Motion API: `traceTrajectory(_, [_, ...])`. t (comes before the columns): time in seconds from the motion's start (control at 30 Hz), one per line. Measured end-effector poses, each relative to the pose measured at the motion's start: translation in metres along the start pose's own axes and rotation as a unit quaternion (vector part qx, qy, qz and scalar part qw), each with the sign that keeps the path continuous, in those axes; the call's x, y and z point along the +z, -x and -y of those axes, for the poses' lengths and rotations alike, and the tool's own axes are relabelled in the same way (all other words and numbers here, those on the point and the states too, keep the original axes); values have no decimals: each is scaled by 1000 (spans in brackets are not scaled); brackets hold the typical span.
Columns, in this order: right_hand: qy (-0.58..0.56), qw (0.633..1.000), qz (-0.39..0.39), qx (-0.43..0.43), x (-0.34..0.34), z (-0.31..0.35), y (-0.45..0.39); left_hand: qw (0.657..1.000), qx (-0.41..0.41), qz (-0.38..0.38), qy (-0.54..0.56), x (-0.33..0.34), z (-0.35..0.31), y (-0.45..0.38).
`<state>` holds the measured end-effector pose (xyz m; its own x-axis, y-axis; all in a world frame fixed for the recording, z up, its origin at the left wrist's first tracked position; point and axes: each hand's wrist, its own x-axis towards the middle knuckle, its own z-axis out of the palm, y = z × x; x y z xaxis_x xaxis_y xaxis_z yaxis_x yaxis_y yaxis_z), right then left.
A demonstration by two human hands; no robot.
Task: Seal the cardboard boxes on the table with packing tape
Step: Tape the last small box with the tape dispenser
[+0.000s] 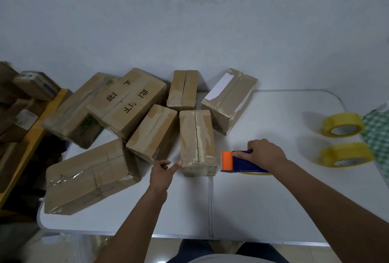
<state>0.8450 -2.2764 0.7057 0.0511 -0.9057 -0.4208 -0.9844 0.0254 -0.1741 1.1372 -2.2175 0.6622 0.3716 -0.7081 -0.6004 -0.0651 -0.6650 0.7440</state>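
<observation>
Cardboard box (pixel 197 140), seam still untaped, stands on the white desk (pixel 263 199) against a pale wall (pixel 189 10), its near corner touched by the left hand (pixel 163 173), forefinger out, other fingers curled. Just right of it, right-hand fingers (pixel 264 153) grip the blue-and-orange tape dispenser (pixel 240 162). Seven boxes crowd beyond the fingers; two yellow tape rolls (pixel 343 124) lie far right.

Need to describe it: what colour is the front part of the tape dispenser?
Orange, on the tape dispenser; head view.
</observation>
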Motion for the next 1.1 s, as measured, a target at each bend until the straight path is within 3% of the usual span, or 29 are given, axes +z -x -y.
traceTrajectory(0.27, [15,1000,1,-1,4,4,-3,1000,17,6,-16,-8,8,-7])
traceTrajectory(0.47, [39,999,3,-3,-4,5,-2,975,100,-63,-188,-30,10,-7])
traceTrajectory(0.57, [41,999,-2,-6,-5,7,-3,896,315,-81,-302,-25,6,12])
traceTrajectory(0.67, [34,999,-1,-14,-1,10,-5,755,520,19,-400,-5,9,21])
traceTrajectory(0.73, [27,1000,0,-12,1,10,-5,658,576,90,-476,2,19,15])
traceTrajectory(0.77, [25,1000,1,-10,1,9,-4,631,581,100,-504,2,23,10])
traceTrajectory(0.93, [12,1000,14,-7,9,14,4,606,601,127,-506,-9,13,-11])
traceTrajectory(1.1, [-26,1000,16,-4,21,12,9,663,576,142,-457,22,-24,-12])
